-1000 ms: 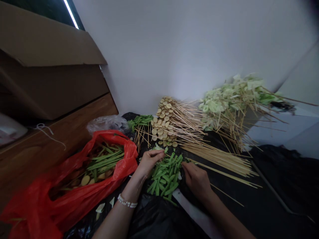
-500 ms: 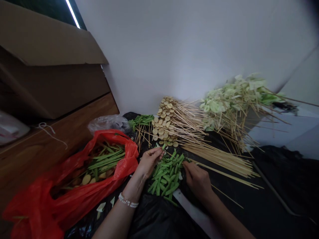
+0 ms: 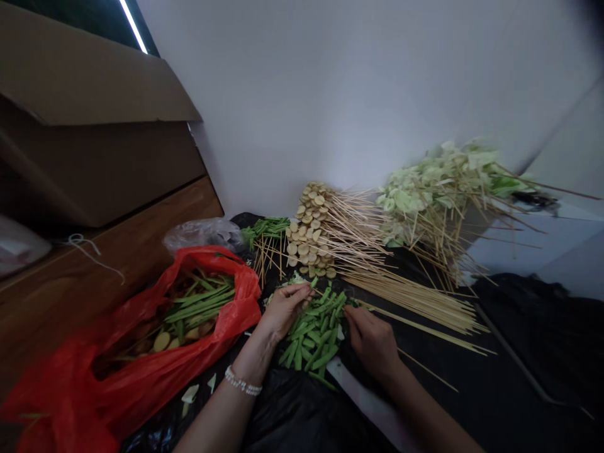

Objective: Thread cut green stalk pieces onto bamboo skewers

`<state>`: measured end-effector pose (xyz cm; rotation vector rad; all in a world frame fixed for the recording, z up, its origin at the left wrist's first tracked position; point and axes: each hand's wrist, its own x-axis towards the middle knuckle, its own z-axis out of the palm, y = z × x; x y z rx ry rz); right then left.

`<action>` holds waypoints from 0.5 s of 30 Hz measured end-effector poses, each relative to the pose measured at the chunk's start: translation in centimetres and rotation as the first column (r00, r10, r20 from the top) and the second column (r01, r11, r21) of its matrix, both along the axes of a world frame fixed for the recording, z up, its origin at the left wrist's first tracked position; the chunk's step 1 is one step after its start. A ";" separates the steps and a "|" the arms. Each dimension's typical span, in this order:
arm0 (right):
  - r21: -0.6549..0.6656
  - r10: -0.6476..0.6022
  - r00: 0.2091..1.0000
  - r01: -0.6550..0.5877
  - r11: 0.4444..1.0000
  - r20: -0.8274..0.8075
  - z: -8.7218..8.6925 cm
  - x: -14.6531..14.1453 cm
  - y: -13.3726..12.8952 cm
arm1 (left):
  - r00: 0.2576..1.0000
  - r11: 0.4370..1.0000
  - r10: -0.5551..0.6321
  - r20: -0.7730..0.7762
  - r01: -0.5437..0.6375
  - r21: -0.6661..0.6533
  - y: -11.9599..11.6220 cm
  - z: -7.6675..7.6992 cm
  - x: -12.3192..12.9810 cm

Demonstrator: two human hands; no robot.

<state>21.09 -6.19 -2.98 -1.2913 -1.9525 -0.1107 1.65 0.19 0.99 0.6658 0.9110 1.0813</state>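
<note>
My left hand (image 3: 289, 308), a white beaded bracelet at its wrist, is closed in a pinch on a short piece of green bean (image 3: 314, 283). My right hand (image 3: 370, 336) is closed on a thin bamboo skewer (image 3: 427, 369); its tail sticks out below that hand, and its front end runs toward the left fingertips. Whether the tip is inside the bean piece is too small to tell. Between and below both hands lies a heap of cut green beans (image 3: 311, 340). Just beyond my fingers are potato slices on skewers (image 3: 309, 242), stacked against the wall.
Left of my arm stands a red plastic bag (image 3: 189, 371) with beans and potatoes. Loose skewers (image 3: 425, 302) lie to the right, with skewered cabbage (image 3: 438, 182) behind. Skewered beans (image 3: 267, 229) and a clear bag (image 3: 205, 234) sit farther back. A cardboard box (image 3: 104, 157) is at left.
The left fingertips and bean piece have shifted slightly right, closer to the right hand. The right hand keeps its hold on the skewer. The whole view has moved very slightly.
</note>
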 end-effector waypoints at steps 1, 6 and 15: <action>0.000 0.001 1.000 -0.001 1.000 0.000 0.0 0.0 0.0 | 1.000 1.000 -0.002 0.000 0.002 0.004 0.0 0.0 0.0; -0.004 -0.007 1.000 0.007 1.000 0.007 -0.2 0.0 0.0 | 1.000 1.000 0.015 -0.021 -0.014 0.008 0.1 -0.3 -0.1; -0.036 -0.001 1.000 0.000 0.999 -0.018 -0.3 -0.1 0.0 | 0.993 0.997 0.029 -0.113 -0.020 0.078 0.2 -1.4 0.1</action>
